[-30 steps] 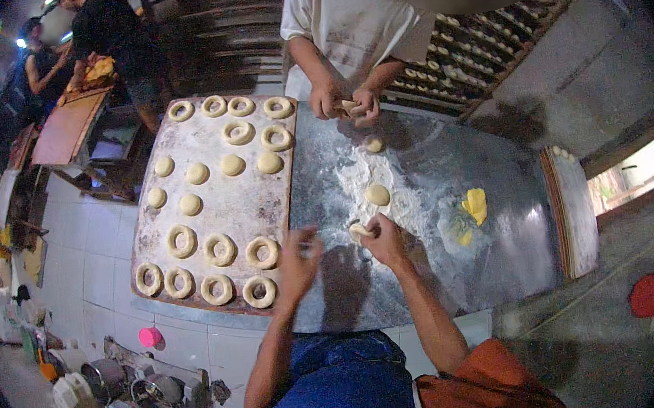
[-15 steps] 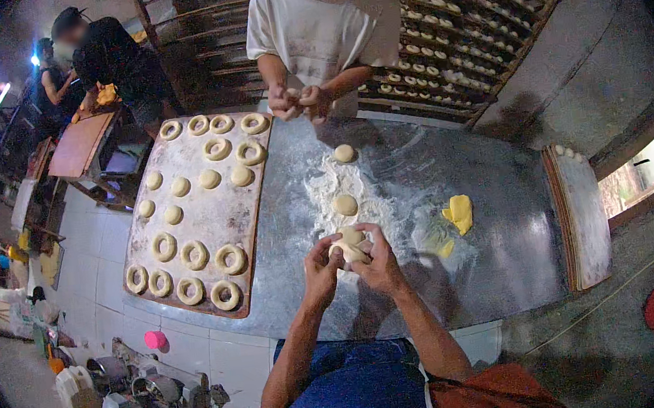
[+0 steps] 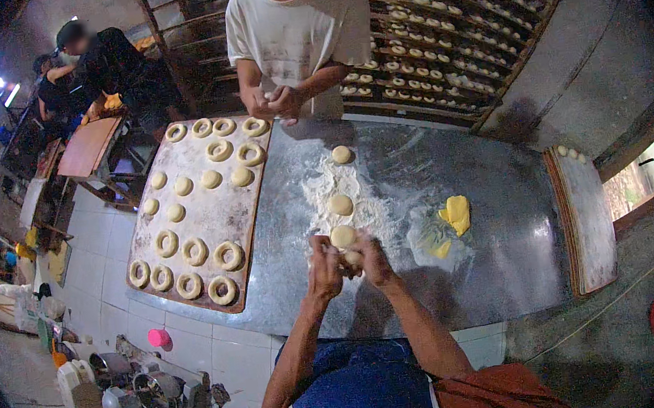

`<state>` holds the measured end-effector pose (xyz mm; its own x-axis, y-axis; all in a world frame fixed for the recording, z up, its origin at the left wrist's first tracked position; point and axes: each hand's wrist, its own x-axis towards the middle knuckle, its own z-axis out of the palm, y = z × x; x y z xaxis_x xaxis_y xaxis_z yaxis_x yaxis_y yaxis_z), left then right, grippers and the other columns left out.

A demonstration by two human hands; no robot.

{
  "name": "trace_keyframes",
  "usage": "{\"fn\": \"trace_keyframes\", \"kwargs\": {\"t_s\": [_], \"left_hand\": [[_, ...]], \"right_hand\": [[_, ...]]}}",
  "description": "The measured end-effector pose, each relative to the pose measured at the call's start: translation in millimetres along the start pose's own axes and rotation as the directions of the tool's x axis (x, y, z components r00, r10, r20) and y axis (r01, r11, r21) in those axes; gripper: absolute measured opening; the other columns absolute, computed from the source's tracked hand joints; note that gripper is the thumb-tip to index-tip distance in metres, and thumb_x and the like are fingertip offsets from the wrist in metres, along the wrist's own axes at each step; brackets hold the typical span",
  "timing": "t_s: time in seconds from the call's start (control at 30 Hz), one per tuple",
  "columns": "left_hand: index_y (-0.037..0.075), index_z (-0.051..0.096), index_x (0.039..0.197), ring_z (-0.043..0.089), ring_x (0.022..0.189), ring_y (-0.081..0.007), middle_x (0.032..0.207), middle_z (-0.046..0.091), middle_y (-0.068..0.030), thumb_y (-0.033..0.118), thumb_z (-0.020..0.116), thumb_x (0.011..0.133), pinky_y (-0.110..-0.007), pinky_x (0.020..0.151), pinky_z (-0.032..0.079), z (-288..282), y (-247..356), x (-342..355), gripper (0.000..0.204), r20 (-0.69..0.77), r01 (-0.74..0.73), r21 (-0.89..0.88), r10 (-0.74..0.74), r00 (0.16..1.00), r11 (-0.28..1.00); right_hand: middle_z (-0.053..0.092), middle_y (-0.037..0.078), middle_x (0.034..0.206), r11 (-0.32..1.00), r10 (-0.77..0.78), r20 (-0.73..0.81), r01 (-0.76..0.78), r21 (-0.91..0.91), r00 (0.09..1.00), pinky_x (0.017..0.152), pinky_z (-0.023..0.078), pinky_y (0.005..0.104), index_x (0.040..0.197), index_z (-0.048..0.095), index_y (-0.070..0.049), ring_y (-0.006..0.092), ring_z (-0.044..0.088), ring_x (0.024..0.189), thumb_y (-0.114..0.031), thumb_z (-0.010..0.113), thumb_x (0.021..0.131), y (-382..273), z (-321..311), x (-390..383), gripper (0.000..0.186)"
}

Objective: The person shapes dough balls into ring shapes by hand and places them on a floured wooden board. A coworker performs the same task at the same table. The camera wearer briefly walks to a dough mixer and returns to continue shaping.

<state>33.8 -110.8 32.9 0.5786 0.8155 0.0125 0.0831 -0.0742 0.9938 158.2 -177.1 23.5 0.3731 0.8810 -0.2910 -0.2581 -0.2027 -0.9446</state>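
Above the near part of the metal table, my left hand (image 3: 324,269) and my right hand (image 3: 374,261) face each other, both closed on a small piece of pale dough (image 3: 353,259). Motion blur softens the fingers, and much of the dough is hidden behind them. Just beyond my fingertips lies a round dough ball (image 3: 342,236). Farther away, in line with it, a second dough ball (image 3: 341,205) and a third dough ball (image 3: 342,155) rest on scattered white flour (image 3: 325,184).
At left, a floured board (image 3: 200,205) carries several dough rings and balls. Yellow fat (image 3: 456,214) sits right of the flour. Across the table stands a person in a white shirt (image 3: 297,32), hands together, before a rack (image 3: 484,108) of dough pieces. Boards (image 3: 590,224) lean at the right end.
The dough between my hands was stretched across my fingers; now it looks more gathered, and my hands are slightly nearer me. The person opposite appears farther left in the view.
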Motion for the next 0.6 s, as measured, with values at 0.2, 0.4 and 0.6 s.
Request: {"fn": "trace_keyframes", "kwargs": {"t_s": [0.2, 0.4, 0.6], "left_hand": [[0.010, 0.044, 0.079, 0.047, 0.060, -0.0157, 0.073, 0.049, -0.0025, 0.033, 0.039, 0.092, -0.033, 0.048, 0.041, 13, -53, 8, 0.027, -0.198, 0.076, -0.715, -0.306, 0.931, 0.695], [0.007, 0.048, 0.078, 0.054, 0.061, -0.0213, 0.068, 0.052, -0.0077, 0.030, 0.041, 0.091, -0.040, 0.053, 0.042, -27, -61, 12, 0.027, -0.244, -0.006, -0.073, -0.012, 0.970, 0.997], [0.010, 0.037, 0.067, 0.040, 0.058, -0.0153, 0.063, 0.041, -0.0026, 0.028, 0.038, 0.090, -0.033, 0.054, 0.034, -76, -68, 19, 0.030, -0.157, -0.069, -0.211, 0.036, 0.987, 0.975]], "right_hand": [[0.062, 0.023, 0.070, 0.804, -0.473, -0.140, 0.362, -0.472, 0.870, 0.060, 0.047, 0.0455, 0.095, 0.063, 0.005, 0.0387, 0.061, 0.064, -0.042, 0.040, 0.095, 61, 23, 29, 0.052], [0.059, 0.015, 0.072, 0.736, -0.403, -0.024, 0.308, -0.603, 0.915, 0.061, 0.044, 0.0418, 0.096, 0.054, 0.002, 0.0282, 0.056, 0.063, -0.034, 0.042, 0.094, 49, 53, 25, 0.039], [0.056, 0.021, 0.072, 0.555, -0.440, 0.143, 0.393, -0.733, 0.887, 0.061, 0.042, 0.0406, 0.086, 0.050, 0.005, 0.0288, 0.056, 0.068, -0.040, 0.036, 0.096, 66, 81, 47, 0.049]]}}
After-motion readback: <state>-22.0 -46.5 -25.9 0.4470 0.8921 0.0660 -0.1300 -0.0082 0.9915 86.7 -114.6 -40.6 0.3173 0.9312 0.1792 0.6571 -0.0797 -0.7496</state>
